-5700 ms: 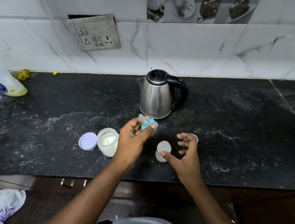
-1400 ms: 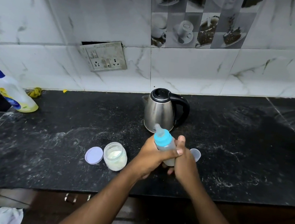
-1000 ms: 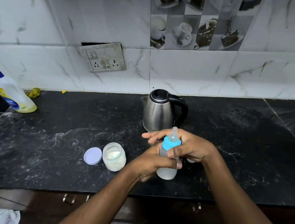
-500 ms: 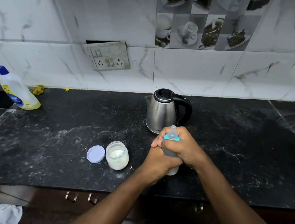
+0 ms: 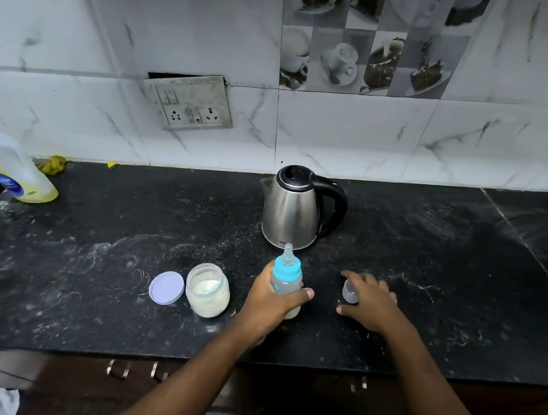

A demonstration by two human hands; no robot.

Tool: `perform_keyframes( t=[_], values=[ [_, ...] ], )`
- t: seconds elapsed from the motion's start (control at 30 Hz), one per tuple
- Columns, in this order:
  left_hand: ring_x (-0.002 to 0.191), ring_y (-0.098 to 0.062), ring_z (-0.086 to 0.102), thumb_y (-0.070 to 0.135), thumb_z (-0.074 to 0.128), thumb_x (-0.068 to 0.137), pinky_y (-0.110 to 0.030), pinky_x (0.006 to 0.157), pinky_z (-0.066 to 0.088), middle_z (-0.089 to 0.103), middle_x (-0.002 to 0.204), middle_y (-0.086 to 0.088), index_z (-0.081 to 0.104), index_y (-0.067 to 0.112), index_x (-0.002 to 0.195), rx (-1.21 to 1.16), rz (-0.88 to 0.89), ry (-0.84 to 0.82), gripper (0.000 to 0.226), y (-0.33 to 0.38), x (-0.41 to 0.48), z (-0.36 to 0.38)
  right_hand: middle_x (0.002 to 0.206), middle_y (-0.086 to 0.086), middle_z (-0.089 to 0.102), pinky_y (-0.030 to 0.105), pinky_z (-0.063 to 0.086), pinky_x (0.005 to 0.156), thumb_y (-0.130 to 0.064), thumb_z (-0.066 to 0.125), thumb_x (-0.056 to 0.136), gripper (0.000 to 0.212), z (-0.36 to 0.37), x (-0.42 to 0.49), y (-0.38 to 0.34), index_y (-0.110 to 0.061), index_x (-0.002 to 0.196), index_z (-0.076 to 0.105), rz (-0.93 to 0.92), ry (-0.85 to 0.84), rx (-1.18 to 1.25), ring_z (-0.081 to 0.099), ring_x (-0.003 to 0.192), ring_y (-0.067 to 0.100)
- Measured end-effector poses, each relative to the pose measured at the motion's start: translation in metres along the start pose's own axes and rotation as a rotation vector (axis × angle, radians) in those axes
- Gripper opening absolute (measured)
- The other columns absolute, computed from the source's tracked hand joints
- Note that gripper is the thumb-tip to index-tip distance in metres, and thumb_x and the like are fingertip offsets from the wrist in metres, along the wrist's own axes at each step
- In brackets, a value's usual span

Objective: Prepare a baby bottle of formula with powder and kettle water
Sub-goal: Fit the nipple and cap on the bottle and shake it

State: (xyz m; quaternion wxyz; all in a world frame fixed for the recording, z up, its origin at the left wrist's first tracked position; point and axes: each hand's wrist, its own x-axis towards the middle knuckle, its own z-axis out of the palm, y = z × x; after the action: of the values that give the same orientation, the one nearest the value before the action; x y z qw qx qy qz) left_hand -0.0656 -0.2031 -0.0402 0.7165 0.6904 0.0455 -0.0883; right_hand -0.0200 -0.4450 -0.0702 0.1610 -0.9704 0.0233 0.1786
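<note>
Formula has gone into the baby bottle (image 5: pixel 286 279), which stands upright on the black bench (image 5: pixel 431 261) just in front of the steel kettle (image 5: pixel 294 210), with its blue collar and clear teat fitted on top and a pale, milky fill in its lower part. Of the two hands, the left hand (image 5: pixel 271 305) grips the bottle, fingers curled behind it and the thumb laid across its front. The right hand (image 5: pixel 371 305) lies low over the bench to the right of the bottle, fingers spread and fairly straight, holding nothing firmly; the small clear cap (image 5: pixel 349 290) sits between its forefinger and thumb, and blur hides whether they touch it. Left of the bottle stands the open powder jar (image 5: pixel 208 290), partly filled with white powder, with its purple lid (image 5: pixel 166 288) lying flat just beside it. Far off at the bench's left end, a detergent bottle (image 5: pixel 8 164) leans by the wall, and a socket plate (image 5: pixel 189 102) hangs tilted on the marble tiles.
</note>
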Motion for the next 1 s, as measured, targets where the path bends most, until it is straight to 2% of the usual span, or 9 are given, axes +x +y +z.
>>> perform_keyframes(
  t=[0.07, 0.17, 0.3, 0.47, 0.57, 0.67, 0.8, 0.9, 1.0],
  values=[
    [0.092, -0.008, 0.069, 0.014, 0.091, 0.081, -0.022, 0.082, 0.055, 0.072, 0.099, 0.004, 0.062, 0.022, 0.123, -0.012, -0.015, -0.009, 0.051, -0.003, 0.003, -0.001, 0.153, 0.005, 0.049, 0.042, 0.043, 0.106, -0.038, 0.072, 0.092, 0.068, 0.009, 0.002, -0.001, -0.033, 0.152, 0.040, -0.033, 0.086, 0.056, 0.049, 0.133, 0.028],
    [0.094, -0.009, 0.067, 0.020, 0.090, 0.076, -0.025, 0.086, 0.056, 0.071, 0.103, 0.002, 0.062, 0.024, 0.123, 0.000, 0.005, -0.023, 0.055, -0.003, 0.007, -0.002, 0.129, 0.001, 0.064, 0.032, 0.051, 0.086, -0.031, 0.080, 0.087, 0.057, 0.000, -0.009, -0.015, -0.028, 0.135, 0.048, -0.045, 0.201, 0.528, 0.065, 0.109, 0.015],
    [0.087, -0.005, 0.064, 0.022, 0.087, 0.070, -0.026, 0.083, 0.055, 0.068, 0.096, 0.007, 0.063, 0.029, 0.117, 0.067, 0.025, -0.037, 0.053, 0.000, 0.014, -0.003, 0.128, 0.006, 0.066, 0.052, 0.060, 0.092, 0.001, 0.078, 0.085, 0.051, -0.040, -0.029, -0.052, -0.025, 0.119, 0.050, -0.192, 0.208, 1.129, 0.072, 0.107, 0.026],
    [0.081, -0.001, 0.061, 0.007, 0.086, 0.078, -0.022, 0.077, 0.053, 0.066, 0.090, 0.011, 0.064, 0.028, 0.114, 0.083, 0.056, -0.057, 0.048, 0.002, 0.016, -0.002, 0.117, -0.006, 0.074, 0.034, 0.059, 0.085, -0.012, 0.082, 0.086, 0.049, -0.092, -0.060, -0.072, -0.029, 0.123, 0.055, -0.375, 0.136, 0.811, 0.071, 0.102, 0.011],
    [0.079, 0.001, 0.062, 0.006, 0.085, 0.078, -0.021, 0.075, 0.053, 0.068, 0.088, 0.016, 0.064, 0.031, 0.115, 0.108, 0.068, -0.049, 0.050, 0.002, 0.016, -0.002, 0.115, -0.012, 0.070, 0.039, 0.059, 0.088, -0.034, 0.082, 0.081, 0.055, -0.115, -0.069, -0.078, -0.041, 0.123, 0.048, -0.367, 0.158, 0.395, 0.069, 0.098, 0.008],
    [0.079, -0.001, 0.064, 0.008, 0.082, 0.075, -0.024, 0.075, 0.051, 0.070, 0.088, 0.018, 0.065, 0.035, 0.113, 0.131, 0.079, -0.049, 0.050, 0.004, 0.016, -0.001, 0.118, -0.006, 0.065, 0.042, 0.058, 0.083, -0.034, 0.078, 0.083, 0.057, -0.127, -0.075, -0.088, -0.042, 0.122, 0.037, -0.367, 0.089, 0.144, 0.067, 0.094, 0.014],
    [0.076, -0.001, 0.062, 0.004, 0.078, 0.072, -0.022, 0.071, 0.050, 0.070, 0.088, 0.015, 0.066, 0.030, 0.113, 0.147, 0.105, -0.055, 0.051, 0.009, 0.013, 0.001, 0.107, -0.013, 0.065, 0.033, 0.056, 0.076, -0.032, 0.080, 0.086, 0.042, -0.137, -0.080, -0.097, -0.040, 0.116, 0.053, -0.472, 0.021, 0.041, 0.064, 0.089, 0.008],
    [0.077, -0.004, 0.063, 0.013, 0.077, 0.066, -0.027, 0.073, 0.051, 0.070, 0.091, 0.012, 0.067, 0.032, 0.112, 0.162, 0.094, -0.047, 0.052, 0.010, 0.013, 0.000, 0.119, -0.017, 0.063, 0.023, 0.050, 0.090, -0.028, 0.081, 0.086, 0.047, -0.141, -0.076, -0.097, -0.034, 0.130, 0.064, -0.566, 0.060, 0.047, 0.061, 0.105, 0.002],
    [0.079, 0.000, 0.065, 0.016, 0.079, 0.066, -0.025, 0.076, 0.052, 0.071, 0.093, 0.014, 0.066, 0.034, 0.110, 0.213, 0.100, -0.053, 0.049, 0.011, 0.012, -0.002, 0.120, -0.020, 0.061, 0.008, 0.040, 0.081, -0.027, 0.080, 0.086, 0.051, -0.147, -0.075, -0.097, -0.032, 0.134, 0.064, -0.612, 0.092, 0.055, 0.057, 0.103, -0.007]
  ],
)
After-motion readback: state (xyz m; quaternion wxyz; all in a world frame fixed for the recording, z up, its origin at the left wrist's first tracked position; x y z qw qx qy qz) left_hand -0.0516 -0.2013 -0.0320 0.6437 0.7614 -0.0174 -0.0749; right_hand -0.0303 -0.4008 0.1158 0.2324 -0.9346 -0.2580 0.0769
